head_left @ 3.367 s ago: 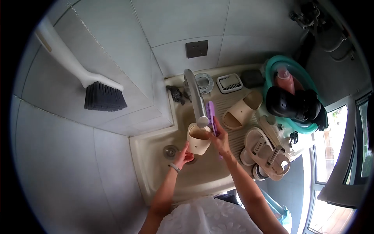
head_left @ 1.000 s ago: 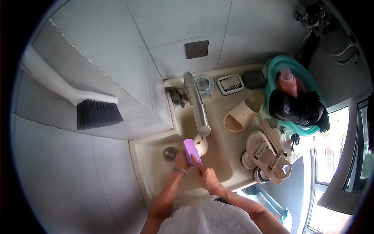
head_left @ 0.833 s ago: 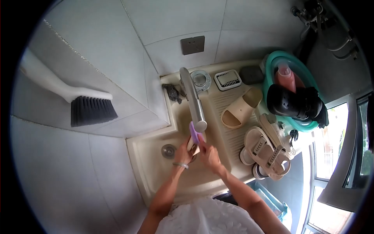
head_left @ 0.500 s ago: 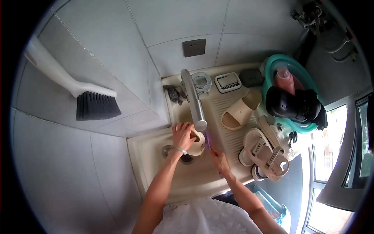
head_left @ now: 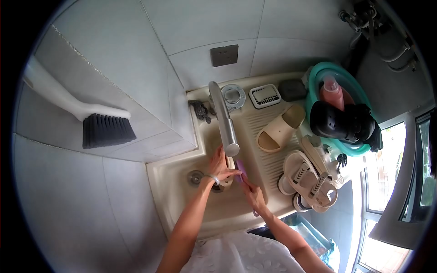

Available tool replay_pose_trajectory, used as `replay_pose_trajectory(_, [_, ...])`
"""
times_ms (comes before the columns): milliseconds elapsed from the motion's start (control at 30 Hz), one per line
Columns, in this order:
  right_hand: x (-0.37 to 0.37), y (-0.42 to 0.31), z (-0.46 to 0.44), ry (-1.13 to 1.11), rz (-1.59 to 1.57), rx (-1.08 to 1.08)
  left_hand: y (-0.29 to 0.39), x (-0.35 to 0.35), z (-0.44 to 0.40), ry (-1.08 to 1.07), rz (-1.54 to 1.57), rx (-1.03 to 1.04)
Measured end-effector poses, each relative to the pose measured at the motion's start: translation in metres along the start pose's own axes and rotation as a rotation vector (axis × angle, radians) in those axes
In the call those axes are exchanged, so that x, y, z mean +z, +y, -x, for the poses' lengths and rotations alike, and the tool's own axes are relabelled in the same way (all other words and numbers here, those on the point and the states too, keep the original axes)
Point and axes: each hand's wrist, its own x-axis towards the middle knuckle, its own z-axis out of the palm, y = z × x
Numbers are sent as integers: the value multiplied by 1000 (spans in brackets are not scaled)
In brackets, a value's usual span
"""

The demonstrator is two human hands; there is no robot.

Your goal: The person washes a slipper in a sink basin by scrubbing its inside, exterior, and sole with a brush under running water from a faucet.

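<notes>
In the sink basin point(head_left: 175, 200), my left hand point(head_left: 219, 167) grips a beige slipper point(head_left: 227, 181), which is turned on edge and mostly hidden behind the hand. The thumb of that hand stretches out to the right, at the head of a purple brush point(head_left: 240, 168). My right hand point(head_left: 253, 194) is closed around the brush's handle, with the brush head close against the slipper's right side. Above both hands hangs the metal faucet point(head_left: 223, 119). Another beige slipper point(head_left: 281, 129) lies on the ribbed drainboard to the right.
Beige sandals point(head_left: 306, 175) are piled at the drainboard's right edge. Behind them, a teal basin point(head_left: 318, 75) holds a pink bottle point(head_left: 332, 93) and black footwear point(head_left: 334, 123). A soap dish point(head_left: 265, 96) sits along the back ledge. A large white-handled brush point(head_left: 108, 129) hangs at the left wall.
My left hand has turned, its thumb now reaching toward the brush, and the slipper has tipped on edge. My right hand and the brush have shifted slightly down and left.
</notes>
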Motion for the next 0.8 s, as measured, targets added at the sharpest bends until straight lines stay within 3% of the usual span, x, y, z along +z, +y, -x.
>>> replay_pose_trajectory(133, [-4,-5,21,119,189,-255,-10,-2,-2,-26,9,16])
replay_pose_trajectory(200, [-6,-12,31,97,205,-203,-15,-1,-3,-55,41,2])
replay_pose_trajectory(267, [-4,-10,33,119,238,-190,-21,6,-6,-236,-54,-102])
replay_pose_trajectory(367, [-6,-11,33,159,236,-275,-19,6,-2,-184,11,-123])
replay_pose_trajectory(400, [-4,-9,33,159,236,-274,-47,29,-7,-185,11,-123])
replay_pose_trajectory(433, [0,-4,33,158,311,-422,-96,69,-17,-184,123,-122])
replay_pose_trajectory(467, [4,0,32,158,388,-570,-104,78,-18,-185,181,-117])
replay_pose_trajectory(500, [6,-1,28,163,393,-568,-109,87,-20,-187,240,-113])
replay_pose_trajectory(567, [10,-6,12,69,461,-451,-67,52,-10,-94,170,-78])
replay_pose_trajectory(633, [21,-13,2,112,399,-528,-29,17,-3,-43,157,-68])
replay_pose_trajectory(667, [27,-17,-3,132,369,-567,-21,9,1,-146,522,-254])
replay_pose_trajectory(700, [29,-27,-18,124,371,-512,-20,9,4,-154,489,-226])
replay_pose_trajectory(767, [29,-40,-41,100,369,-406,-27,32,18,-32,45,6])
replay_pose_trajectory(800, [28,-43,-51,85,366,-355,-25,35,20,0,-30,31])
